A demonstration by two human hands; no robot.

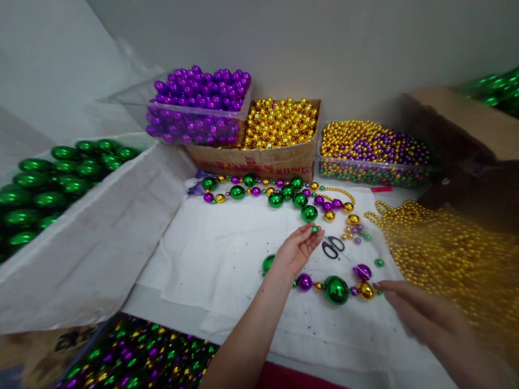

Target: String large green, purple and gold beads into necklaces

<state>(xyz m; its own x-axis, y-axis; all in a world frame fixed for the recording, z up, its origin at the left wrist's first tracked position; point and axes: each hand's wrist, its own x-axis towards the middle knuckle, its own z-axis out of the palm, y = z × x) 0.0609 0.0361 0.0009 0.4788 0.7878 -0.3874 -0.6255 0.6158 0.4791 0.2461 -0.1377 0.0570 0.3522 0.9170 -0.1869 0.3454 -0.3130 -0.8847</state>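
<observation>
My left hand (297,249) hovers over the white cloth (227,259) and pinches a small green bead (314,229) between its fingertips. A thin thread runs from it down to the right. My right hand (430,319), blurred, sits at the lower right with its fingertips at the end of a short bead strand (336,287) of purple, green and gold balls. Whether it grips the thread I cannot tell. Just beyond my left hand lie black scissors (333,247). A longer finished strand (279,194) lies across the far side of the cloth.
A clear tub of purple balls (198,105), a cardboard box of gold balls (279,127) and a tub of small mixed beads (371,148) line the wall. Green balls (52,183) fill a box at left. A gold bead pile (446,254) lies right. Mixed beads (138,356) sit near me.
</observation>
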